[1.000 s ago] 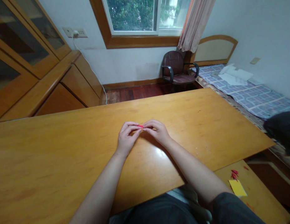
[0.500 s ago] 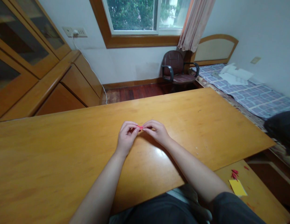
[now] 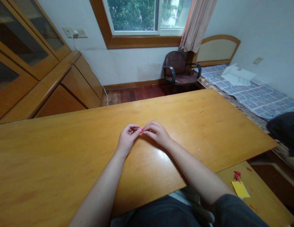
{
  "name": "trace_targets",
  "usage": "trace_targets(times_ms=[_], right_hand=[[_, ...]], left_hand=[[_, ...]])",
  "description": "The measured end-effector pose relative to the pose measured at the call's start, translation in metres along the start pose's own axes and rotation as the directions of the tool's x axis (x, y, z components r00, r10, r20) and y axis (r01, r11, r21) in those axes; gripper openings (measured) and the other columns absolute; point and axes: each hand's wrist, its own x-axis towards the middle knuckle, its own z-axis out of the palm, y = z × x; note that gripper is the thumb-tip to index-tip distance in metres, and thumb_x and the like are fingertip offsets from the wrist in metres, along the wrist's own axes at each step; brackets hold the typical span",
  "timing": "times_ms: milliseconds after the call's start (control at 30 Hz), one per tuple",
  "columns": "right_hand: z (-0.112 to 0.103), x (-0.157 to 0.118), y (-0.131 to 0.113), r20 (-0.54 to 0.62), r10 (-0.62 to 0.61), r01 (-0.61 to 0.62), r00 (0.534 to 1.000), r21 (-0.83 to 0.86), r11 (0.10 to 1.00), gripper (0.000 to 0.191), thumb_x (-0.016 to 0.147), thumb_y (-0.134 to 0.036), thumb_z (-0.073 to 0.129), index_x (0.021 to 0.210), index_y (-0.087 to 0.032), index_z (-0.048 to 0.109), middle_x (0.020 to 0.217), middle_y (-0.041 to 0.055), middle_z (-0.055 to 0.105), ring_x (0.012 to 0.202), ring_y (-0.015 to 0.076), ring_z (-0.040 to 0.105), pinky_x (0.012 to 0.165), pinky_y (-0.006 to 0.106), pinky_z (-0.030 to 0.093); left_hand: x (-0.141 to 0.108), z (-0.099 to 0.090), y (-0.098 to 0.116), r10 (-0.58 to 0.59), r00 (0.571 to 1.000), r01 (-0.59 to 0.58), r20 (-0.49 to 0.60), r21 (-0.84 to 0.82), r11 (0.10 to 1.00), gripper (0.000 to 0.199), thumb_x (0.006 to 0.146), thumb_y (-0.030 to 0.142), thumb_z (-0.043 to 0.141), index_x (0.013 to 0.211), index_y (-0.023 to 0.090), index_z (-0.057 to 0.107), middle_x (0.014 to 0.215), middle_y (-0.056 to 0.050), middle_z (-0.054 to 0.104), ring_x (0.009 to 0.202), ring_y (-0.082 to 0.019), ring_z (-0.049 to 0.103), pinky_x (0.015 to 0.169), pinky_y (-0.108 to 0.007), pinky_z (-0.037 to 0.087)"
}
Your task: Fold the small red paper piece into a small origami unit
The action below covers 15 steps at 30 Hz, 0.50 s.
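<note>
Between my two hands, just above the wooden table (image 3: 75,151), is a small red piece of folded paper (image 3: 141,130), mostly covered by fingertips. My left hand (image 3: 128,136) pinches its left side with thumb and forefinger, the other fingers curled loosely behind. From the other side, my right hand (image 3: 158,134) grips it between thumb and bent fingers. The two sets of fingertips nearly meet. Its exact folded shape is too small to make out.
Lower right, on a lower wooden surface (image 3: 262,195), lie several small red folded pieces (image 3: 237,176) and a yellow paper pad (image 3: 241,189). Beyond the table stand a brown armchair (image 3: 176,67), a bed with a checked cover (image 3: 246,94) and a wooden cabinet (image 3: 66,82).
The left fingers have shifted slightly around the red paper, the thumb now lying straighter. The paper looks more upright and less stretched out between the hands.
</note>
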Motion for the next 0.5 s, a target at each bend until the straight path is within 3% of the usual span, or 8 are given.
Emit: trace_targets(times_ms=[500], right_hand=[[0.0005,0.001,-0.0011,-0.063,0.173,-0.163,0.983,0.138,0.977,0.012,0.085,-0.031,0.071,0.084,-0.019,0.069,0.086,0.0043,0.068,0.084,0.0162,0.063,0.078,0.03,0.05]], left_hand=[[-0.0042,0.0034,0.0066,-0.007,0.999,0.005,0.039,0.052,0.999,0.033,0.071,0.04,0.081,0.089,0.016,0.068,0.088,-0.006,0.073,0.085,-0.019,0.07,0.086,-0.034,0.054]])
